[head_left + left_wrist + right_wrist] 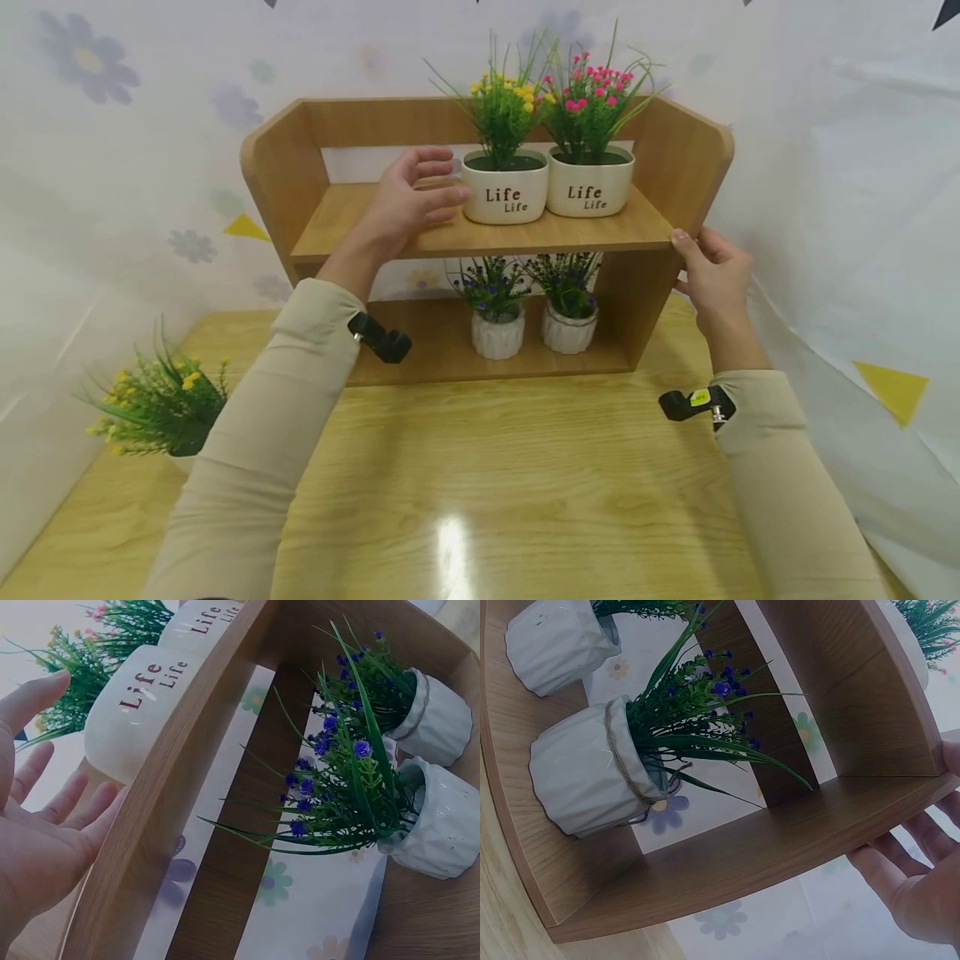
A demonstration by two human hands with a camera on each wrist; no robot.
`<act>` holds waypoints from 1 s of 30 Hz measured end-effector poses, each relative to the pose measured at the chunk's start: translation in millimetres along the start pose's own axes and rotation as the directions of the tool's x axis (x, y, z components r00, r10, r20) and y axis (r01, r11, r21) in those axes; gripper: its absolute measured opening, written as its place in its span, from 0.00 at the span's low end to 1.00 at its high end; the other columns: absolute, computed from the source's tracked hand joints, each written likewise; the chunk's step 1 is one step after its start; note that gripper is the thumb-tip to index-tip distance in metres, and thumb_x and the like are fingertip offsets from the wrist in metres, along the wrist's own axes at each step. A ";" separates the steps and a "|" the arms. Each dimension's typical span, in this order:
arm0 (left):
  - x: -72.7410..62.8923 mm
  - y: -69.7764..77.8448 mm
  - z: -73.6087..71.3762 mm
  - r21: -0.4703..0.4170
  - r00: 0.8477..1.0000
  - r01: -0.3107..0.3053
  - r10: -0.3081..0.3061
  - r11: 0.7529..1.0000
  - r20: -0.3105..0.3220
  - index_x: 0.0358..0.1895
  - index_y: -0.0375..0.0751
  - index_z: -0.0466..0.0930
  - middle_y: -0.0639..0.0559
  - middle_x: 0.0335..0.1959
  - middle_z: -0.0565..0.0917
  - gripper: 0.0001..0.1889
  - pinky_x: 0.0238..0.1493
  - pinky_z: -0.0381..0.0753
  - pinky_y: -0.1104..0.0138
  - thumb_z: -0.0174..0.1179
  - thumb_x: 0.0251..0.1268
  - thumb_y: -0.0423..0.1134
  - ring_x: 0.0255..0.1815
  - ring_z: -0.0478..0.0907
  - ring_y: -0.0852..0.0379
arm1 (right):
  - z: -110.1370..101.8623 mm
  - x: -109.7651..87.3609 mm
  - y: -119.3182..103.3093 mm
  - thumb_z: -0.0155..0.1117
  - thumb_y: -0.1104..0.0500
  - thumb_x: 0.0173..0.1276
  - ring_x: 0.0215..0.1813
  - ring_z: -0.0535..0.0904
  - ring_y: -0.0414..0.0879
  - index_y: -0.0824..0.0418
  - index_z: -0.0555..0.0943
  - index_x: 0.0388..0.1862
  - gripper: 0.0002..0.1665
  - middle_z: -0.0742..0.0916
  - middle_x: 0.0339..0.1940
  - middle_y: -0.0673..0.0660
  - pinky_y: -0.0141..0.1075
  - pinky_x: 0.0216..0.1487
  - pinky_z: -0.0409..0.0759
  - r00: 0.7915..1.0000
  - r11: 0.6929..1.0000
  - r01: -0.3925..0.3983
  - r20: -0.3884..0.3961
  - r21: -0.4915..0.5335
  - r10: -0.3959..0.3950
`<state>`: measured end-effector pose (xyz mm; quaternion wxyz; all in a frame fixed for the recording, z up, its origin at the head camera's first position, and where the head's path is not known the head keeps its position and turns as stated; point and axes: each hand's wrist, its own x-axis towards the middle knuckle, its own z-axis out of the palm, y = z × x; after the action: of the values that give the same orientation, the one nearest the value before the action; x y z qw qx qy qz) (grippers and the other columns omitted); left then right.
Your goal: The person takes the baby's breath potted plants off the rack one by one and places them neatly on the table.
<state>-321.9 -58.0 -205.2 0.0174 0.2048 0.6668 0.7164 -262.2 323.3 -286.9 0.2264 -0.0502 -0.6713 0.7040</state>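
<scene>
A two-tier wooden shelf [480, 242] stands on the table. On its upper board sit two oval white pots lettered "Life": one with yellow flowers [504, 196], and to its right one with pink flowers [588, 183]. My left hand [420, 196] is over the upper board, its fingers spread and fingertips right at the left side of the yellow-flowered pot. My right hand [716, 271] grips the shelf's right side panel, thumb at the front edge by the upper board and fingers [885, 874] along the outer face.
Two ribbed white pots, left [498, 333] and right [568, 329], hold purple flowers on the lower tier. A yellow-flowered plant [168, 400] stands on the wood-grain table [525, 467], partly behind my left sleeve. White flower-printed cloth [150, 183] hangs behind and at both sides.
</scene>
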 end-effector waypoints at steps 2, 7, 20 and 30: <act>1.3 0.4 0.4 0.015 1.000 0.010 -0.011 1.000 0.005 0.69 0.39 0.66 0.44 0.69 0.69 0.34 0.64 0.75 0.50 0.71 0.60 0.29 0.66 0.72 0.46 | 0.4 -0.8 -0.1 0.72 0.49 0.67 0.49 0.84 0.45 0.57 0.83 0.63 0.27 0.87 0.48 0.49 0.31 0.34 0.85 1.000 1.000 -0.002 0.001 -0.003 0.002; 5.2 2.7 4.7 0.084 0.999 0.025 -0.027 0.996 0.027 0.71 0.42 0.66 0.46 0.70 0.68 0.36 0.64 0.75 0.52 0.71 0.60 0.31 0.68 0.70 0.48 | -0.3 -1.9 -0.7 0.71 0.48 0.67 0.50 0.83 0.46 0.57 0.82 0.63 0.28 0.86 0.51 0.51 0.30 0.34 0.85 1.000 1.000 -0.002 -0.004 -0.028 0.002; 23.1 2.0 10.6 0.312 0.998 0.068 -0.064 0.948 -0.022 0.70 0.49 0.68 0.50 0.74 0.63 0.37 0.66 0.72 0.61 0.75 0.57 0.39 0.72 0.64 0.49 | -2.9 -2.5 0.3 0.70 0.49 0.69 0.48 0.84 0.45 0.58 0.81 0.65 0.28 0.87 0.48 0.49 0.31 0.35 0.85 1.000 1.000 -0.008 -0.003 -0.028 0.008; 28.9 -4.7 4.8 0.336 0.998 0.055 -0.054 0.940 -0.015 0.71 0.48 0.66 0.49 0.75 0.62 0.38 0.70 0.66 0.62 0.74 0.58 0.39 0.70 0.65 0.49 | 0.3 -3.3 -2.1 0.70 0.45 0.67 0.57 0.81 0.47 0.52 0.79 0.68 0.31 0.83 0.62 0.55 0.34 0.42 0.85 0.999 0.997 -0.034 -0.007 -0.075 0.034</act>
<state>-348.0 -44.3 -201.8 0.0002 0.1843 0.7847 0.5918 -258.8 321.8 -285.7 0.2142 -0.0720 -0.6958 0.6818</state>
